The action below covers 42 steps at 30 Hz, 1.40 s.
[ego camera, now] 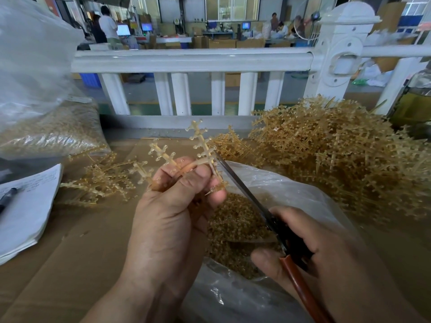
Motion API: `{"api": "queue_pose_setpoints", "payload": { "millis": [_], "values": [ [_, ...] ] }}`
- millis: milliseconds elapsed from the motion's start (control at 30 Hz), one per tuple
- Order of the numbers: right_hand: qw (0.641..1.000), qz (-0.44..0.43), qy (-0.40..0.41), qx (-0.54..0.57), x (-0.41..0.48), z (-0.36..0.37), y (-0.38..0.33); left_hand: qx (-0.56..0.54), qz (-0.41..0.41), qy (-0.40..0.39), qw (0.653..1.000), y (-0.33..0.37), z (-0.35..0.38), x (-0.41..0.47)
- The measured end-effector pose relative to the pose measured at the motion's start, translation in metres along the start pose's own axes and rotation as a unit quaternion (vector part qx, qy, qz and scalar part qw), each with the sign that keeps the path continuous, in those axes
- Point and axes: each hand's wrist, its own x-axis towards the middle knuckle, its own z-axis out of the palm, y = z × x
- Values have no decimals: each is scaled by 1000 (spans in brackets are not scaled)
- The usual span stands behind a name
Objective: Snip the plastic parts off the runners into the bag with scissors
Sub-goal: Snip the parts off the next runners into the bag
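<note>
The left hand (172, 217) is raised over the middle of the table (81, 252), its fingers and thumb curled round the stem of one amber runner (203, 150). The runner's branches fan upward and away from the fingertips, each tipped with small parts. The right hand (326, 257) sits lower and nearer the body, gripping the handles of the scissors (240, 185). The dark blades slant up and to the left, and their tip meets the runner just beside the left thumb. The blades look almost together, though the exact gap cannot be told.

Directly under both hands lies the open clear bag (291, 190), with a heap of loose parts (233, 227) inside, below the runner and the blades.

A large pile of runners (338, 157) lies to the right of the bag, near the right hand. A smaller scatter (100, 183) lies to the left of the left hand. Further left, a notebook (28, 213) with a pen (7, 197) on it rests at the table's edge. A white railing (193, 59) stands behind the table.
</note>
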Motion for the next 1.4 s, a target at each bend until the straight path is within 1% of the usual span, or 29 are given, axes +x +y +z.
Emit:
{"api": "queue_pose_setpoints", "payload": {
  "millis": [433,600,800,1000,1400],
  "values": [
    [1000,-9,-6,-1,3,0,8,19,11,-23,1000,-2,2,-2],
    [1000,0,-12,-2,4,-1,10,26,17,-7,999,-4,5,-4],
    [1000,10,-25,-5,5,-1,13,23,8,-14,1000,-4,5,-5],
    [1000,9,-18,12,5,-2,10,16,9,-26,1000,-5,4,-4],
    [1000,0,3,1,5,-4,8,14,0,-22,1000,-4,5,-5]
  ]
}}
